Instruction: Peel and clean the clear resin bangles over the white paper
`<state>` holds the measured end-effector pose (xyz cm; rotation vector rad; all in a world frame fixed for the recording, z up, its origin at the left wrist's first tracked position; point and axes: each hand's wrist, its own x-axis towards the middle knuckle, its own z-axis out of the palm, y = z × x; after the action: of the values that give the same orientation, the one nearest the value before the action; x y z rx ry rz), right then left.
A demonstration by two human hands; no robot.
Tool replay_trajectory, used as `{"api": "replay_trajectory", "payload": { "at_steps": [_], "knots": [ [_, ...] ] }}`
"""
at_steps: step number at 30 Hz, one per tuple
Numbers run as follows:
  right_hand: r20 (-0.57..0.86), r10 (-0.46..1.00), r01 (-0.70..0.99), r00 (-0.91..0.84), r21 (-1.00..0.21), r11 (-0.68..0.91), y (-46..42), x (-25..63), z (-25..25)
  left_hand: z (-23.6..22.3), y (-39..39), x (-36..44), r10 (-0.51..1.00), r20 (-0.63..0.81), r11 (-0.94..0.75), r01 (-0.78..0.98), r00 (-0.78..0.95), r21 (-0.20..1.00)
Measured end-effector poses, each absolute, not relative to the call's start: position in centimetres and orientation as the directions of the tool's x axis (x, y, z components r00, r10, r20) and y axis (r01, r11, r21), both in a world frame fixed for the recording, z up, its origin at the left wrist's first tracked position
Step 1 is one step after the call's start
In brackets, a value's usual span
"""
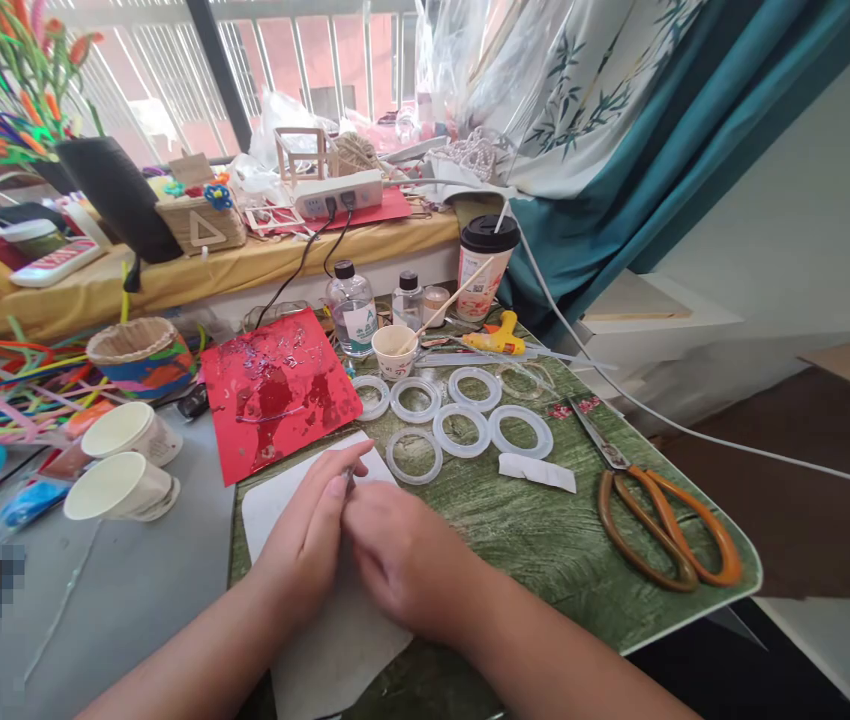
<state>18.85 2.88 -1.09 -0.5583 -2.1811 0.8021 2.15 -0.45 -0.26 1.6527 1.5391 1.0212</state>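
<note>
My left hand (306, 530) is over a sheet of white paper (320, 675), its fingers pressed together and pointing away from me, the thumb closed against them. Pressed up beside it, my right hand (414, 560) is curled closed. A sliver of something small and greyish shows between the two hands, too hidden to name. Just beyond them lie several translucent ring-shaped molds, the nearest ring mold (414, 480) close to the right knuckles. A folded white paper strip (537, 472) rests right of the rings.
Orange-handled scissors (661, 530) lie at right. A red sheet (279, 400) has glossy spills on it. Behind the rings stand a paper cup with a stick (395, 360), bottles (352, 315), a yellow glue gun (500, 335) and a lidded drink cup (481, 275). Paper cups (121, 490) stand left.
</note>
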Motion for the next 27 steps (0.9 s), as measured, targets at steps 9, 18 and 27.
{"api": "replay_trajectory", "payload": {
  "at_steps": [9,18,27],
  "knots": [
    [0.523,0.517,0.082,-0.677,-0.645,0.760,2.8,18.9,-0.8,-0.2,-0.5,2.4,0.996,0.094,-0.082,0.407,-0.010,0.910],
    [0.534,0.535,0.049,-0.654,-0.677,0.735,2.6,19.1,-0.5,-0.1,-0.4,2.3,0.990,-0.046,0.058,0.085,-0.131,0.995],
    [-0.062,0.977,-0.226,-0.202,-0.968,-0.109,3.9,19.0,-1.0,1.1,1.5,2.5,0.934,-0.357,0.287,-0.547,-0.022,0.786]
  ]
}}
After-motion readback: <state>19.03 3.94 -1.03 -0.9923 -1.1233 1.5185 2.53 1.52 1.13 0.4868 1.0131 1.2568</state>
